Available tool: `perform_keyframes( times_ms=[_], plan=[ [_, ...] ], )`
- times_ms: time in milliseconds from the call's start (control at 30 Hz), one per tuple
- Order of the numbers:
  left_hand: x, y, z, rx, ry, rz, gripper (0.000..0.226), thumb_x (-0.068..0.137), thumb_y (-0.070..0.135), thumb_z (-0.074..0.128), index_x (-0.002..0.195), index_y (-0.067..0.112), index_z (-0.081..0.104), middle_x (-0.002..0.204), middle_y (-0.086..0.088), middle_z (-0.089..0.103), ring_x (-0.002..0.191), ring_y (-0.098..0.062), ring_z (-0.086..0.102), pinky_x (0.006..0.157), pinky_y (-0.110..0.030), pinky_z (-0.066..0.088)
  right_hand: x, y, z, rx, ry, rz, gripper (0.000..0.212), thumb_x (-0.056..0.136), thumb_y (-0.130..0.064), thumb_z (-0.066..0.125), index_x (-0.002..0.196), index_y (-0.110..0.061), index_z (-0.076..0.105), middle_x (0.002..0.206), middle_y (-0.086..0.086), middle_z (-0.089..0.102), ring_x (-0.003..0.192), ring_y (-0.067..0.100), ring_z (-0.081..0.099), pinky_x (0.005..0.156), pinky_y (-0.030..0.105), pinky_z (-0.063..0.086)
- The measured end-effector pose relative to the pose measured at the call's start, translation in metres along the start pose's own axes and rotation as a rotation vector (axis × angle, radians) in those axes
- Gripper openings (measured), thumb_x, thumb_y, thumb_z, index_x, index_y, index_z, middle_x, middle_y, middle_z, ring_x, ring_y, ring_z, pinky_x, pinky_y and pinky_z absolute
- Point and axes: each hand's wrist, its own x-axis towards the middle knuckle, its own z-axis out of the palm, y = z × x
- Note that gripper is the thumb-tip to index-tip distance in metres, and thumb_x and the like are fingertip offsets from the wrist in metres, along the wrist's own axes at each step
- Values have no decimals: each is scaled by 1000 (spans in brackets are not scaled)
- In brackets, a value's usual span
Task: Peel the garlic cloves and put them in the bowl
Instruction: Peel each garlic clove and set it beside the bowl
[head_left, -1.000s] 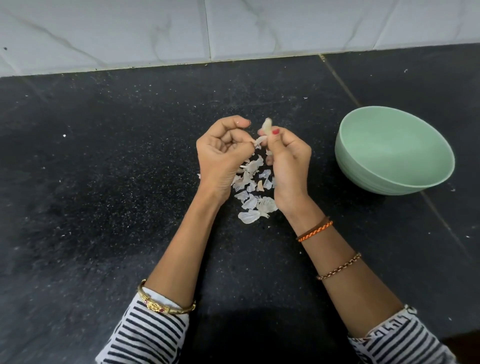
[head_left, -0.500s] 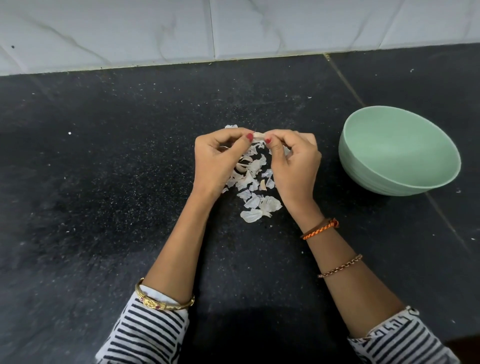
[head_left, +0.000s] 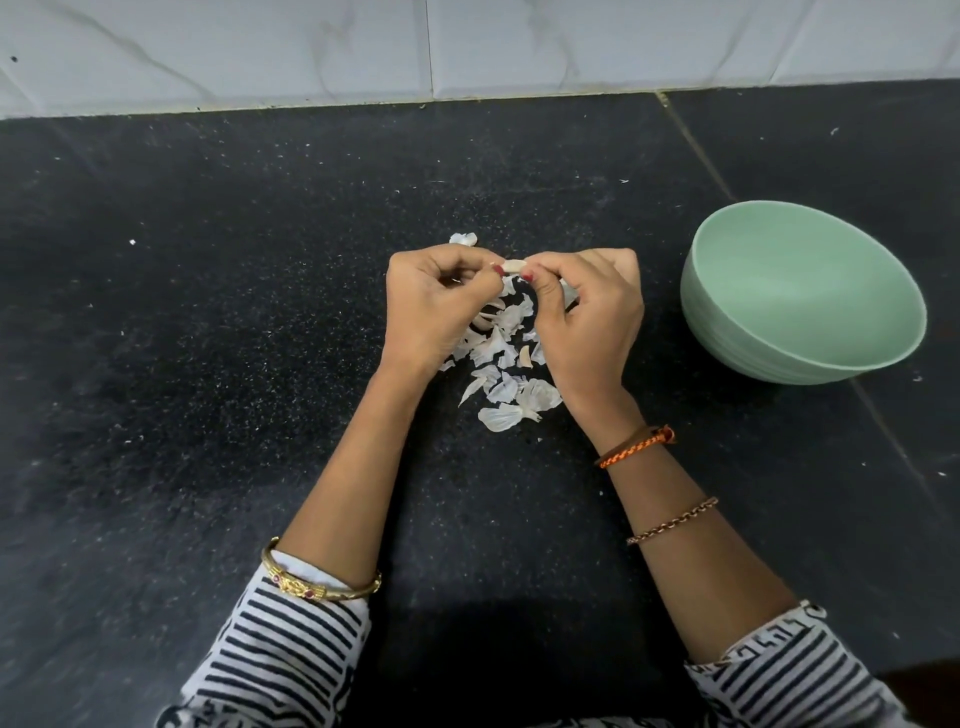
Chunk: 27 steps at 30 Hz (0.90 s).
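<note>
Both grips were closed on one small thing: the left hand and the right hand were held close together above the desk, each with its fingers curled, and each pinched one end of a single garlic clove between the thumb and the first finger. The clove was in the air between the two hands, near the red nails, and it did not touch the desk. The green bowl stood on the desk at the right, well apart from the hands, and what could be seen of its inside showed no cloves. Under and between the hands lay a heap of loose garlic skins, thin and white, and one more piece lay just behind the left hand. I would judge the clove to be very light and firm, but small and rather smooth once it is bare, so it could slip from the fingertips. The skin seemed dry, papery and easy to tear. The best place to take hold appeared to be the two ends, as the hands did, with a nail catching the edge of the skin. How much skin remained on the clove was too small to tell.
</note>
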Motion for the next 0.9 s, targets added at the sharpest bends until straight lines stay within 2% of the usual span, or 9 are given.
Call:
perform_keyframes(
  times_ms=[67, 167, 267, 333, 467, 533, 700, 800, 900],
  plan=[
    [-1, 1, 3, -6, 34, -1, 15, 71, 5, 62, 67, 18, 69, 61, -7, 60, 55, -10, 46, 52, -15, 38, -1, 1, 1, 16, -7, 5, 17, 84, -22, 61, 77, -11, 73, 65, -2, 64, 75, 8, 43, 65, 9, 33],
    [-1, 2, 4, -54, 63, -25, 19, 71, 6, 62, 65, 23, 70, 64, -11, 59, 59, -16, 46, 54, -19, 39, -1, 0, 0, 60, -34, 66, 16, 84, -20, 60, 80, -12, 73, 68, -5, 65, 75, 7, 45, 66, 9, 35],
    [0, 3, 3, -105, 59, -74, 18, 71, 7, 63, 63, 22, 70, 60, -2, 62, 62, -18, 50, 59, -22, 43, 5, -4, -3, 445, -164, 327, 13, 86, -11, 59, 83, -15, 71, 67, -13, 62, 70, 8, 54, 65, 15, 43],
    [1, 2, 2, -109, 48, -93, 17, 72, 6, 63, 63, 19, 69, 58, 6, 63, 60, -13, 51, 60, -22, 45, 7, -9, -5, 647, -205, 464, 18, 87, -8, 56, 80, -18, 68, 59, -14, 60, 65, -1, 56, 64, 15, 46],
    [1, 1, 3, -86, 28, -121, 21, 79, -1, 59, 61, 10, 63, 52, 12, 58, 52, -1, 46, 55, -15, 41, 7, -15, -5, 749, -187, 628, 24, 92, -3, 51, 77, -15, 65, 58, -14, 62, 63, -5, 56, 61, 12, 42],
    [1, 1, 1, -99, 31, -133, 19, 78, 4, 56, 58, 7, 57, 50, 12, 56, 51, -1, 45, 52, -14, 39, 9, -13, -6, 777, -149, 687, 22, 93, -5, 50, 79, -14, 65, 61, -14, 63, 63, -5, 55, 59, 13, 41],
    [4, -6, -6, -50, 66, -47, 36, 79, 16, 59, 46, 6, 48, 41, 10, 48, 44, -4, 38, 55, -18, 40, 9, -7, -6, 542, -173, 475, 13, 89, -6, 57, 88, -10, 69, 72, -11, 64, 71, -1, 61, 71, 15, 48],
    [4, -5, -5, -25, 7, 14, 16, 77, 12, 65, 63, 16, 61, 58, 13, 59, 59, -6, 49, 62, -21, 44, 4, 0, -1, 353, -201, 353, 12, 87, -16, 60, 89, -14, 71, 71, -11, 65, 74, 15, 63, 69, 32, 50],
    [4, -6, -6, -48, -63, 42, 14, 78, 6, 65, 83, 18, 69, 74, 14, 68, 72, -7, 57, 70, -21, 48, 3, 6, 1, 260, -212, 292, 13, 86, -15, 61, 88, -12, 73, 74, -9, 66, 78, 26, 63, 70, 23, 48]
  ],
)
